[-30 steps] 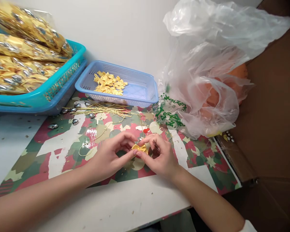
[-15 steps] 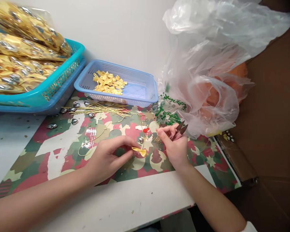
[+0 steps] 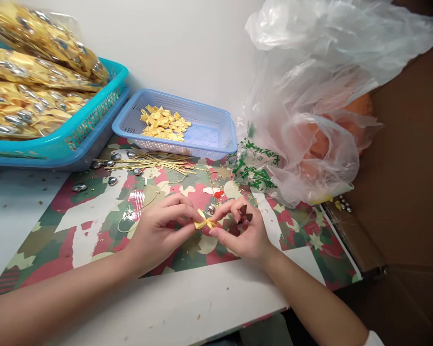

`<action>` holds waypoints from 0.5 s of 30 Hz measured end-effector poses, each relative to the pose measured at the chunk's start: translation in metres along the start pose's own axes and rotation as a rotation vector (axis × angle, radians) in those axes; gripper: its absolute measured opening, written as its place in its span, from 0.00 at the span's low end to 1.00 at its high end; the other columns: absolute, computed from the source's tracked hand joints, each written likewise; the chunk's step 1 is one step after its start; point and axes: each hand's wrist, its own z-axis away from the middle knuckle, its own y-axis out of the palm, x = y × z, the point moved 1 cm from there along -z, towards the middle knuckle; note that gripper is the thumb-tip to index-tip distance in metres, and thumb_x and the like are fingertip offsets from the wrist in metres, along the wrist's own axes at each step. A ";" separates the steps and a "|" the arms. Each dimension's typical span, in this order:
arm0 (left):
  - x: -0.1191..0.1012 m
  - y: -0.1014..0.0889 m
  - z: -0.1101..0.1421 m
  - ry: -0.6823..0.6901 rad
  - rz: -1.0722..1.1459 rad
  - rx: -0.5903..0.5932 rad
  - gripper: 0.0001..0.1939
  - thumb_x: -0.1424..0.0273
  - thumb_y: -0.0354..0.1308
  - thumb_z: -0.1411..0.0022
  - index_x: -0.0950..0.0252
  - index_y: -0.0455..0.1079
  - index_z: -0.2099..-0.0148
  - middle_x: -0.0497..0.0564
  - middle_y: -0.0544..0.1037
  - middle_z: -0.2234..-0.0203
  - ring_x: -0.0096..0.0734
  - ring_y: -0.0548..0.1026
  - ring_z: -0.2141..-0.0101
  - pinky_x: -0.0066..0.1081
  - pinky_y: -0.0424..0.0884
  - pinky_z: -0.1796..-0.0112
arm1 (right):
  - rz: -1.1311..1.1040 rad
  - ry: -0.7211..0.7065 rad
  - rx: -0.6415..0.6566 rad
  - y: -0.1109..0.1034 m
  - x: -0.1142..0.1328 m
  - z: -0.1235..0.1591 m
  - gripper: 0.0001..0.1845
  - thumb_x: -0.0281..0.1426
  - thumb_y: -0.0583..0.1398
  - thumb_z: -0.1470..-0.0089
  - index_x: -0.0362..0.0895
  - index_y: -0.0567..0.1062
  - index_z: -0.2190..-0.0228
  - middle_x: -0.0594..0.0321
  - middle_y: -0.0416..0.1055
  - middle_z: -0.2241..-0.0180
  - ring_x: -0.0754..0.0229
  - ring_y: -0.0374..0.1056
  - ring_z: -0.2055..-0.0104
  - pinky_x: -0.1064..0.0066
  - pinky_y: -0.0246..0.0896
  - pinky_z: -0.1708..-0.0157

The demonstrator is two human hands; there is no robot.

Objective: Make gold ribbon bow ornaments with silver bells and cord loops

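Note:
My left hand (image 3: 160, 229) and my right hand (image 3: 241, 233) meet over the patterned mat (image 3: 94, 226), both pinching a small yellow ribbon bow (image 3: 204, 222) between thumb and fingertips. My right hand also keeps small dark-tipped pliers or snips (image 3: 244, 215) tucked in its palm. A small silver bead (image 3: 211, 209) lies on the mat just behind the bow. Thin gold wires (image 3: 155, 162) and silver heart beads (image 3: 111, 180) are scattered farther back on the mat.
A light blue basket (image 3: 216, 139) with several yellow bows stands at the back. A teal basket (image 3: 94, 120) at the left is piled with gold packets. Bulky clear plastic bags (image 3: 310, 110) fill the right, a cardboard box (image 3: 411, 192) beyond them.
My right hand had drawn away to the right with the tool raised; it has come back to the left and pinches the bow again beside my left hand.

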 end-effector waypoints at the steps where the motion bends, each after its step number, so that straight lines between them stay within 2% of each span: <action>1: 0.000 0.000 0.000 0.000 0.011 0.007 0.09 0.79 0.59 0.43 0.61 0.76 0.70 0.48 0.76 0.74 0.25 0.74 0.74 0.21 0.70 0.76 | 0.015 -0.023 -0.009 0.000 0.001 0.000 0.25 0.28 0.67 0.52 0.49 0.53 0.74 0.65 0.76 0.69 0.60 0.71 0.68 0.68 0.62 0.73; 3: 0.000 0.001 0.000 0.007 0.040 0.025 0.08 0.79 0.60 0.43 0.62 0.77 0.69 0.48 0.77 0.74 0.25 0.75 0.74 0.20 0.71 0.76 | 0.072 -0.097 -0.016 0.000 0.002 -0.001 0.24 0.27 0.67 0.52 0.49 0.54 0.74 0.64 0.76 0.69 0.60 0.70 0.69 0.69 0.61 0.74; 5: -0.001 0.001 -0.001 0.013 0.066 0.039 0.07 0.78 0.61 0.43 0.61 0.78 0.69 0.48 0.77 0.74 0.25 0.74 0.74 0.20 0.72 0.75 | 0.131 -0.158 -0.013 0.002 0.003 -0.001 0.23 0.25 0.66 0.52 0.49 0.55 0.74 0.64 0.75 0.70 0.62 0.67 0.72 0.71 0.57 0.78; 9: 0.000 0.001 -0.001 -0.010 0.124 0.041 0.08 0.78 0.61 0.43 0.61 0.78 0.69 0.49 0.76 0.71 0.27 0.76 0.70 0.19 0.73 0.76 | 0.129 -0.215 -0.056 0.004 0.003 0.000 0.21 0.22 0.64 0.50 0.49 0.55 0.74 0.66 0.73 0.71 0.66 0.60 0.78 0.75 0.50 0.84; 11: 0.001 0.001 0.000 -0.065 0.145 0.046 0.07 0.77 0.61 0.43 0.62 0.78 0.69 0.52 0.79 0.66 0.31 0.78 0.65 0.19 0.75 0.75 | 0.099 -0.221 -0.079 0.003 0.002 0.000 0.21 0.21 0.63 0.50 0.49 0.54 0.73 0.67 0.72 0.72 0.67 0.59 0.79 0.75 0.52 0.83; 13: 0.003 0.002 0.002 -0.162 0.213 0.075 0.05 0.76 0.61 0.42 0.62 0.78 0.69 0.54 0.81 0.61 0.32 0.80 0.65 0.22 0.77 0.73 | 0.074 -0.208 -0.083 0.003 0.002 -0.001 0.21 0.21 0.63 0.50 0.49 0.54 0.74 0.68 0.72 0.72 0.66 0.62 0.77 0.74 0.56 0.81; 15: 0.004 0.002 0.003 -0.287 0.351 0.124 0.04 0.74 0.62 0.41 0.63 0.76 0.68 0.53 0.83 0.64 0.30 0.80 0.69 0.24 0.78 0.71 | 0.051 -0.181 -0.081 0.002 0.002 -0.001 0.22 0.21 0.63 0.51 0.49 0.54 0.74 0.68 0.72 0.72 0.64 0.66 0.74 0.73 0.59 0.78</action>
